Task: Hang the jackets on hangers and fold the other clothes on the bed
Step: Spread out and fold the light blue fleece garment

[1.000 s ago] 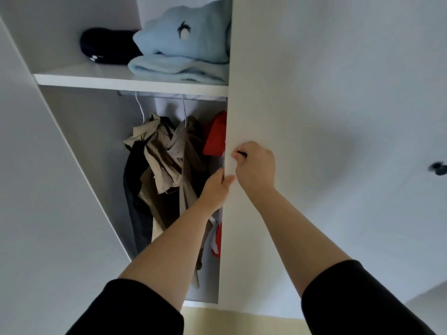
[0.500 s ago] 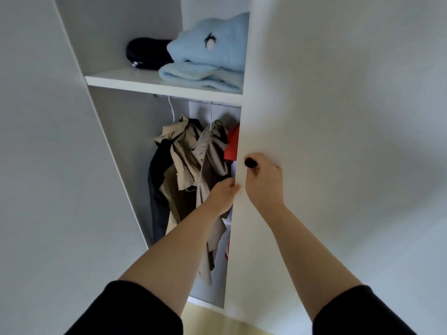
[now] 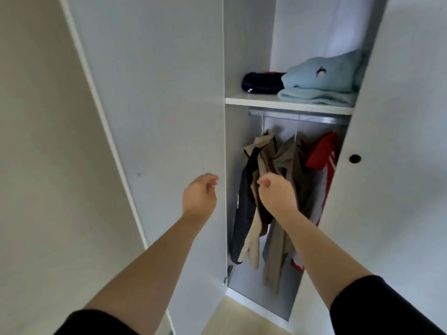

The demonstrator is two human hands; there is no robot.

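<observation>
Wardrobe (image 3: 249,56), contents and surroundings as I see them.

Doors: two. The left door (image 3: 157,93) stands swung wide. The right door (image 3: 399,117) covers its side of the opening and hides part of what hangs inside. It carries one round black knob (image 3: 354,158).

Shelf (image 3: 254,100): one, holding two folded items that touch each other, a dark bundle (image 3: 262,82) on the left and a pale blue fleece (image 3: 324,78) on the right.

Rail (image 3: 302,118): one, just under the shelf. Two white hanger hooks (image 3: 262,124) show.

Jackets on the rail: four by colour. From left to right they are black (image 3: 245,213), beige (image 3: 263,151), olive-brown (image 3: 291,160) and red with white stripes (image 3: 321,153). The black and beige overlap so closely that I cannot tell whether they are separate garments. The red one is partly behind the right door's edge.

My left hand (image 3: 199,197): raised in front of the open door's inner face, near its edge. The fingers are loosely curled with nothing in them, and it is apart from the jackets.

My right hand (image 3: 275,192): raised directly in front of the beige and olive-brown jackets, overlapping both. The fingers curl away from me, and I cannot tell whether they pinch cloth or close on nothing. The forearm crosses the lower olive-brown cloth.

Sleeves: two, black, at the bottom corners.

Also a beige wall (image 3: 36,141) at left and a pale floor (image 3: 242,317) below.
</observation>
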